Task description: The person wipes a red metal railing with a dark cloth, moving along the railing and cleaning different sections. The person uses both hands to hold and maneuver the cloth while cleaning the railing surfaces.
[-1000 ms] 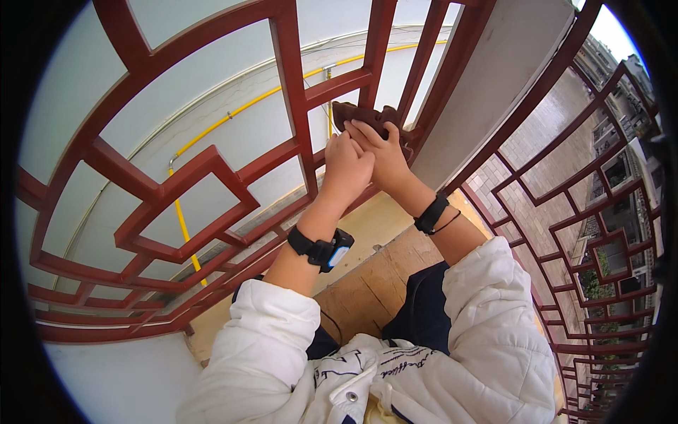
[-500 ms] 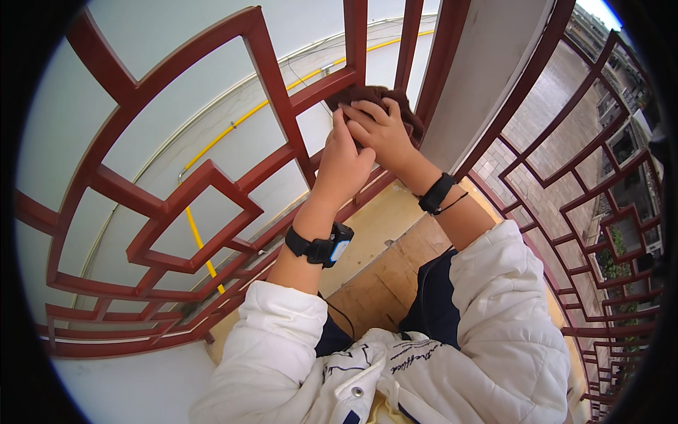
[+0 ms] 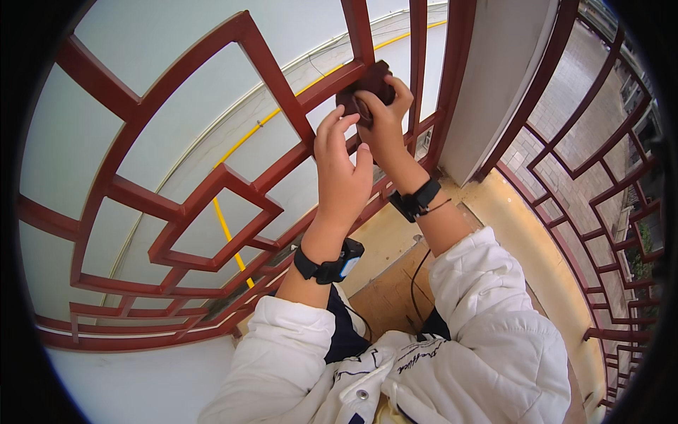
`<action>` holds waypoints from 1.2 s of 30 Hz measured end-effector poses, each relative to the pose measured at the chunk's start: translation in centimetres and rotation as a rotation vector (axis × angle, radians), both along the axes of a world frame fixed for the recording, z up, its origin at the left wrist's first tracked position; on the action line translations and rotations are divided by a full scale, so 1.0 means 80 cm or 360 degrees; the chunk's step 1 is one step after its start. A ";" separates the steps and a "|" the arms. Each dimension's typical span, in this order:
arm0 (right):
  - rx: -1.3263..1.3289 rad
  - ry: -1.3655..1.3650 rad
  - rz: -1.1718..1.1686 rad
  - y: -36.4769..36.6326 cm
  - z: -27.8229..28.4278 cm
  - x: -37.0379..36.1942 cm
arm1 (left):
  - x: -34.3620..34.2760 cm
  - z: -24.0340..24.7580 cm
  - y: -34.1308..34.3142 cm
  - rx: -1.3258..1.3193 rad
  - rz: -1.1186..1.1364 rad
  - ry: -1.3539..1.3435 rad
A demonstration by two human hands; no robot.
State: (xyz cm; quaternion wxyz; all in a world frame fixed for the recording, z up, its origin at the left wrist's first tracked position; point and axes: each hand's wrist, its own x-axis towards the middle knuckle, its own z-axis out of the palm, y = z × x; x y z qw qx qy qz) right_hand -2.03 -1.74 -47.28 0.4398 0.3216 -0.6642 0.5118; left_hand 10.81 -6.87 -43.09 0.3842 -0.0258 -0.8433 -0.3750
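Observation:
A dark brown cloth (image 3: 378, 79) is bunched against the dark red metal lattice (image 3: 281, 92) at the top middle. My right hand (image 3: 387, 116) grips the cloth, thumb and fingers curled round it where a vertical bar meets a crossbar. Just left of it, my left hand (image 3: 342, 159) is raised with its fingers spread and slightly bent. Its fingertips come close to the lower edge of the cloth; whether they touch it I cannot tell. Nothing shows in the left palm. Both wrists wear black straps, the left one carrying a small device (image 3: 340, 261).
Behind the lattice runs a yellow pipe (image 3: 236, 147) along a pale wall. A white pillar (image 3: 487, 78) stands right of my hands. Another red railing (image 3: 558, 191) curves down the right side, with paving beyond it. Below me are a cream ledge (image 3: 487, 194) and brown tiles (image 3: 395, 283).
My left hand has come off the cloth and its fingers have spread. The right hand has changed from lying over the cloth to gripping it. The view has shifted slightly.

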 end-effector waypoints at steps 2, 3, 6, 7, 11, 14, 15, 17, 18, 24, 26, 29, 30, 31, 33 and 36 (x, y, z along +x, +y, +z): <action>0.0066 0.0099 -0.0174 -0.014 0.010 -0.006 | 0.008 0.005 -0.002 0.0014 0.0057 0.0018; 0.0016 0.0138 -0.0206 -0.021 0.011 -0.007 | 0.010 0.008 -0.004 -0.0013 0.0068 0.0039; -0.0042 -0.0045 -0.0157 -0.024 0.000 -0.004 | 0.016 0.014 -0.010 -0.0091 0.0109 0.0096; 0.0058 -0.0096 -0.0162 -0.017 -0.008 0.000 | 0.019 0.013 -0.008 0.0121 0.0035 0.0092; 0.0135 -0.0215 -0.0150 0.020 -0.046 0.040 | 0.024 0.015 -0.021 -0.0019 0.0087 0.0185; -0.0288 -0.0275 0.0103 0.032 -0.083 0.084 | 0.025 0.009 -0.029 -0.0062 0.0199 0.0149; -0.0348 -0.0490 0.0239 0.028 -0.096 0.097 | 0.027 0.004 -0.031 0.0008 0.0164 0.0119; -0.0457 -0.0826 0.0392 0.008 -0.116 0.116 | 0.028 -0.007 -0.031 0.0094 0.0100 0.0090; -0.0565 -0.0928 0.0519 -0.007 -0.122 0.119 | 0.031 -0.012 -0.032 -0.0006 0.0128 -0.0019; -0.0740 -0.1349 0.1309 -0.057 -0.145 0.125 | 0.055 -0.045 -0.044 -0.0252 0.0465 -0.0840; -0.0649 -0.1221 0.1207 -0.058 -0.160 0.118 | 0.063 -0.053 -0.060 -0.0064 0.0492 -0.1230; -0.0441 -0.0997 0.1020 -0.062 -0.191 0.105 | 0.068 -0.074 -0.066 0.0131 0.0371 -0.1069; -0.0430 -0.0979 0.0968 -0.065 -0.200 0.101 | 0.065 -0.081 -0.065 0.0028 0.0346 -0.0919; -0.0493 -0.0928 0.0940 -0.067 -0.207 0.099 | 0.064 -0.087 -0.064 -0.0027 0.0342 -0.0836; -0.0835 -0.1313 0.1156 -0.071 -0.212 0.098 | 0.060 -0.092 -0.063 0.0032 0.0328 -0.0835; -0.0916 -0.1332 0.1230 -0.074 -0.191 0.105 | 0.057 -0.087 -0.066 0.0230 0.0307 -0.0987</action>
